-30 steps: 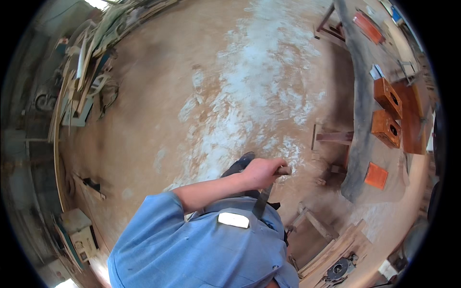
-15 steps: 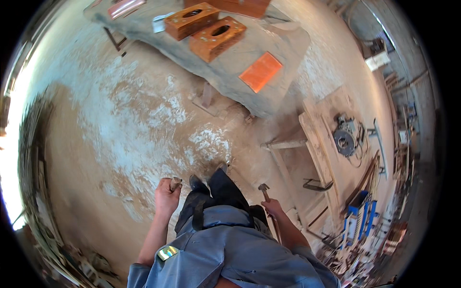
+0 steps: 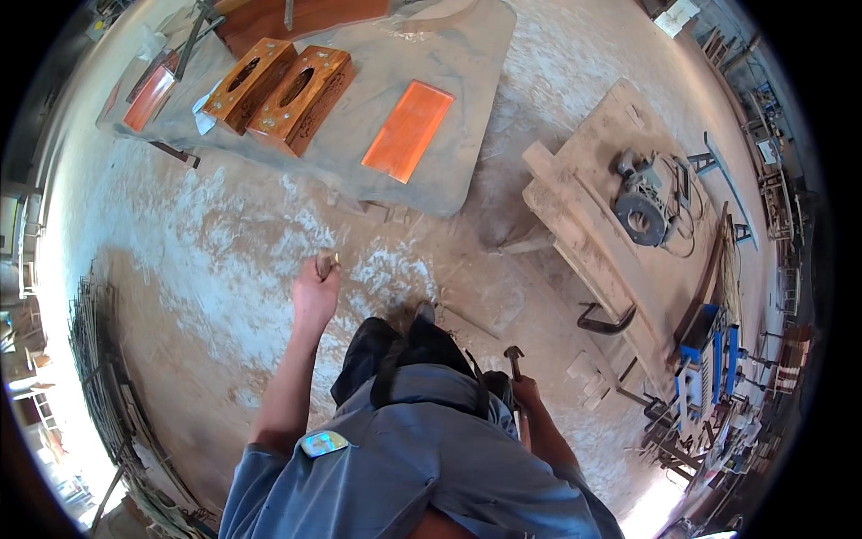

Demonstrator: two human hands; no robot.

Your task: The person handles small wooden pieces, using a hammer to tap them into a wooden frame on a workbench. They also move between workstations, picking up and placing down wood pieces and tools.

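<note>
fingers curled, our left hand (image 3: 315, 292) is clutching a wooden handle (image 3: 325, 261). our right hand (image 3: 526, 393) is likewise gripping a hammer (image 3: 514, 354).

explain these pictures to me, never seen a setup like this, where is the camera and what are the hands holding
There's no robot here, just a person using two bare hands. The camera is worn on the head and looks down; its fisheye lens bends straight edges near the rim.

The left hand, stretched out in front, grips a small brownish thing, too hidden by the fist to identify. The right hand, lower down, holds what looks like a hammer.

Ahead, a grey-topped table carries two carved wooden boxes with oval openings and a flat orange panel. To the right, a wooden bench bears a power tool with a round base.
</note>
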